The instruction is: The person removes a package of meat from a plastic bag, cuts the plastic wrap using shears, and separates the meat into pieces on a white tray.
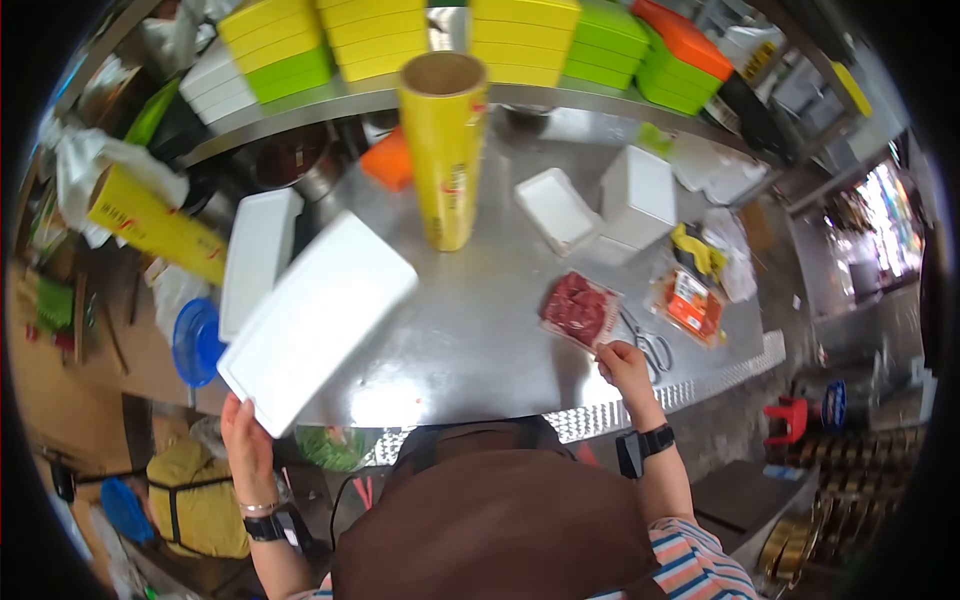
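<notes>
My left hand (248, 445) grips the near corner of a long white rectangular lid (320, 315), which is tilted above the table's left side. Partly beneath that lid is a white lidded container (258, 245). My right hand (625, 368) is closed, with thumb and fingertips pinched at the near corner of a clear plastic pack of red meat (580, 306). The pack lies on the metal table (480, 345). Just right of this hand, a pair of scissors (652, 350) lies on the table.
A tall yellow film roll (446, 160) stands mid-table; another yellow roll (155, 225) leans at left. At right are an open white container (558, 210), a stack of white containers (638, 195) and an orange-labelled food pack (690, 305). A blue basin (196, 342) sits at left.
</notes>
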Demonstrator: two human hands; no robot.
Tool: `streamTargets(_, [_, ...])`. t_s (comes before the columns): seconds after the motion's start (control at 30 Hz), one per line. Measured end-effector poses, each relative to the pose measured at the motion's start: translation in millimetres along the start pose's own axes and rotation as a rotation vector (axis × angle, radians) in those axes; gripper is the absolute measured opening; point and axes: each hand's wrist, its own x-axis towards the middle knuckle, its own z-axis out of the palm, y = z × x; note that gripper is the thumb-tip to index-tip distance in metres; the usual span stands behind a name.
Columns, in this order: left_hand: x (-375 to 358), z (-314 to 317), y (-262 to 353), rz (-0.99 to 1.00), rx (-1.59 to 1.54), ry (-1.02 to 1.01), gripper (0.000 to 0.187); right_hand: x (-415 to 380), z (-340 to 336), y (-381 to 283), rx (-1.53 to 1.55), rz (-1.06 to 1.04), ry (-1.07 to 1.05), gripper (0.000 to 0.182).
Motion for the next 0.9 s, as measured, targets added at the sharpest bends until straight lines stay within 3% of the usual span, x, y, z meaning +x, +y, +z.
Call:
streamTargets(0.17, [15, -2, -79, -0.293, -0.004, -0.138, 0.024, 2, -21, 5, 0.016, 0.000, 0.088, 0.028])
streamTargets(0.3, [33, -4, -116, -0.452, 0.124, -0.192, 0.028, 23, -20, -1, -0.200, -0.082, 0.142, 0.024])
streamTargets(0.33, [37, -5, -119, -0.456, 0.123, -0.202, 0.028, 32, -18, 1, -0.364, -0.259, 0.207, 0.018])
streamTargets(0.37, [42, -9, -120, -0.393, 0.353, -0.237, 0.030, 41, -15, -1, -0.529, -0.437, 0.270, 0.014])
streamTargets(0.4, [46, -12, -122, -0.322, 0.582, -0.268, 0.031, 47, -9, -8, -0.531, -0.436, 0.277, 0.014])
streamTargets(0.43, [46, -15, -122, -0.318, 0.581, -0.272, 0.031, 54, -2, -18, -0.578, -0.487, 0.261, 0.016])
streamTargets(0.5, [47, -15, -116, 0.026, 1.032, -0.213, 0.032, 67, 10, -29, -0.620, -0.543, 0.260, 0.023])
streamTargets(0.57, [42, 0, -104, 0.009, 0.931, -0.212, 0.031, 79, 18, -32, -0.994, -0.743, 0.353, 0.023])
streamTargets(0.67, [29, 34, -86, 0.012, 0.760, -0.237, 0.029, 94, 20, -31, -1.178, -0.597, 0.273, 0.019])
streamTargets(0.8, [7, 108, -59, 0.002, 0.621, -0.333, 0.026, 105, -1, -32, -1.026, -0.623, 0.133, 0.015])
streamTargets(0.9, [1, 156, -49, -0.053, 0.555, -0.433, 0.024, 106, -26, -32, -0.318, -0.302, -0.074, 0.009])
